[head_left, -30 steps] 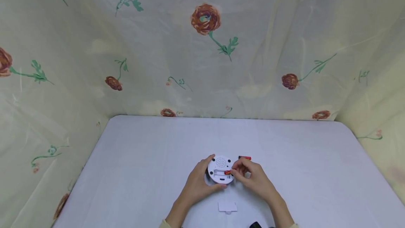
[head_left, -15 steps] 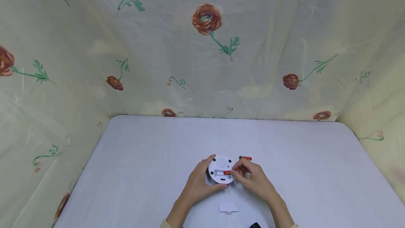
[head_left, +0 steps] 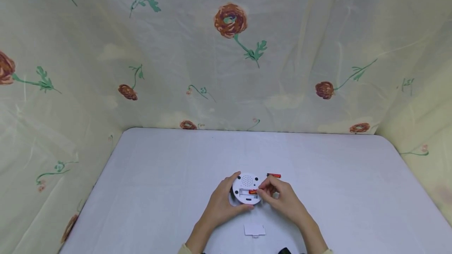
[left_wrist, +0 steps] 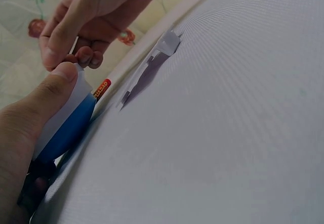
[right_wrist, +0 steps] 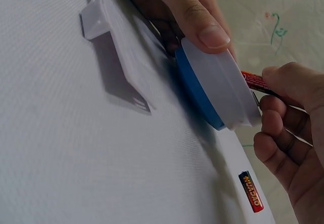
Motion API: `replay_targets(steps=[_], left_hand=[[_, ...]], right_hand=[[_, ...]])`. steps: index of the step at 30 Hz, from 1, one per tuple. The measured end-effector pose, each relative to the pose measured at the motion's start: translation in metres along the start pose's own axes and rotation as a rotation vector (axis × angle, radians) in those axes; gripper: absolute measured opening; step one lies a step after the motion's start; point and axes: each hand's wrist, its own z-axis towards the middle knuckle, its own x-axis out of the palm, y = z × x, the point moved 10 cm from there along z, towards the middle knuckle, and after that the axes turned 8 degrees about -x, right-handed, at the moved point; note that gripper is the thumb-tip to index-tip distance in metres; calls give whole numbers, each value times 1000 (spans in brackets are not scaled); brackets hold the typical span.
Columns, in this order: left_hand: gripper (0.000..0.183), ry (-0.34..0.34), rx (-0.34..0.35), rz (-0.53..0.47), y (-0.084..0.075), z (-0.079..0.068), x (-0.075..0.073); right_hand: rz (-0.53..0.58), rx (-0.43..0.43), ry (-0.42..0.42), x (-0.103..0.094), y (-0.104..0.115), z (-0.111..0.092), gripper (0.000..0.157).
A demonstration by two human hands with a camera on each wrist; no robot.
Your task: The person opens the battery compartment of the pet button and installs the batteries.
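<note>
A round white device point(head_left: 247, 180) with a blue side lies with its perforated face and uncovered battery compartment upward. My left hand point(head_left: 224, 200) grips its rim, thumb at the near edge and fingers at the far left. At the compartment, my right hand point(head_left: 282, 196) pinches the end of a red and black battery point(right_wrist: 254, 81) between thumb and forefinger. In the head view the battery's red end lies over the compartment's upper slot; whether it is seated I cannot tell. A second battery point(right_wrist: 251, 191) lies on the table beyond the right hand.
A white battery cover point(head_left: 254, 229) with a small tab lies on the table nearer the body. Part of a black object point(head_left: 284, 251) shows at the bottom edge. Floral curtains point(head_left: 272, 50) hang behind and at both sides of the white table point(head_left: 169, 167).
The pinched battery has shifted slightly left over the compartment, the right fingertips with it. The left hand keeps its grip on the device, and the cover and second battery stay put.
</note>
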Motion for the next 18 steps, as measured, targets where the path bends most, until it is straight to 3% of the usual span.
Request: replay_targets(steps=[3,10,18], left_hand=[[101,-3,2,0,-1,0,0],[101,-1,-2,-4,0,0,0],[101,-1,0,-8,-1,0,0]], right_hand=[[-12,-10,-6,0,1,1,11],[-14,-68,-32,9,-30,-5,13],[-39,-56,-28,10,-27,-4,13]])
